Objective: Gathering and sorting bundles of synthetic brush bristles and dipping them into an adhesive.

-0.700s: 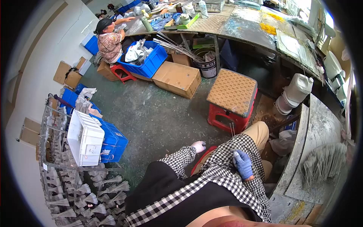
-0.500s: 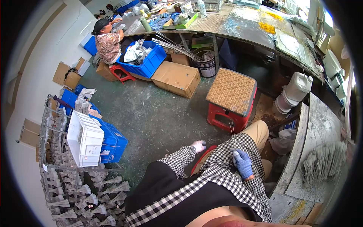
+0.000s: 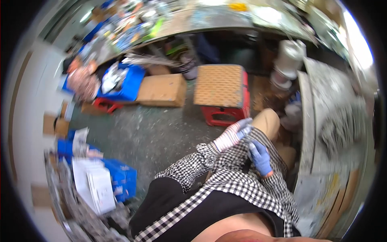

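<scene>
Grips looked part-curled, left hand (image 3: 231, 136) near right hand (image 3: 261, 159), contents too blurred to tell; steadiness mattered

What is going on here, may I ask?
A person's pale striped gloved left hand and blue gloved right hand are close together above black-and-white checked cloth. Whether they hold anything is too blurred to tell. A red stool with a tan top stands ahead; thin grey strands lie on a grey worktop at right.
</scene>
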The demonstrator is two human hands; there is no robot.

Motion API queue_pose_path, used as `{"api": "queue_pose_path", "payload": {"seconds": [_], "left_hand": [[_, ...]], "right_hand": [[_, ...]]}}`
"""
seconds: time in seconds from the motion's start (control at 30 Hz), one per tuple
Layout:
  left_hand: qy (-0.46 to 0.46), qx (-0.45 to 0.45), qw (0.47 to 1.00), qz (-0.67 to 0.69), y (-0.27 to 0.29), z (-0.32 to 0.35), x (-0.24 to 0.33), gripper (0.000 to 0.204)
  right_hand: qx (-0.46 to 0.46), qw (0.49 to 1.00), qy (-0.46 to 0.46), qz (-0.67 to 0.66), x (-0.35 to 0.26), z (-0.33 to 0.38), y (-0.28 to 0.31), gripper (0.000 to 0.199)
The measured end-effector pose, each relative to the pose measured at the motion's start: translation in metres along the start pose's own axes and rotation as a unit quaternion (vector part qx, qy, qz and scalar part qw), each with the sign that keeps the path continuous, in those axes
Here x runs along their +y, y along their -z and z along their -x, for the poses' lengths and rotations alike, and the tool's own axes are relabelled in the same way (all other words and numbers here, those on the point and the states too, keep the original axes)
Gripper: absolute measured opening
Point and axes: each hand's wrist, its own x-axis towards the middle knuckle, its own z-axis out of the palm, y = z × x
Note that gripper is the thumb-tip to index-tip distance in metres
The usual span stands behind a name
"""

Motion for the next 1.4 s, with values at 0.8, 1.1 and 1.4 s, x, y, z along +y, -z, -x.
{"api": "queue_pose_path", "payload": {"seconds": [0.8, 1.1, 1.4], "left_hand": [[-0.454, -0.293, 0.48, -0.691, -0.282, -0.163, 0.034, 0.091], [-0.481, -0.204, 0.41, -0.747, -0.274, -0.249, 0.001, 0.048], [-0.527, -0.199, 0.457, -0.689, -0.243, -0.255, 0.012, 0.038]], "right_hand": [[0.482, 0.856, -0.185, -0.007, -0.126, 0.134, 0.076, 0.029], [0.407, 0.718, -0.236, 0.513, -0.022, 0.097, 0.274, 0.019], [0.347, 0.717, -0.251, 0.55, -0.026, 0.087, 0.311, 0.022]]}}
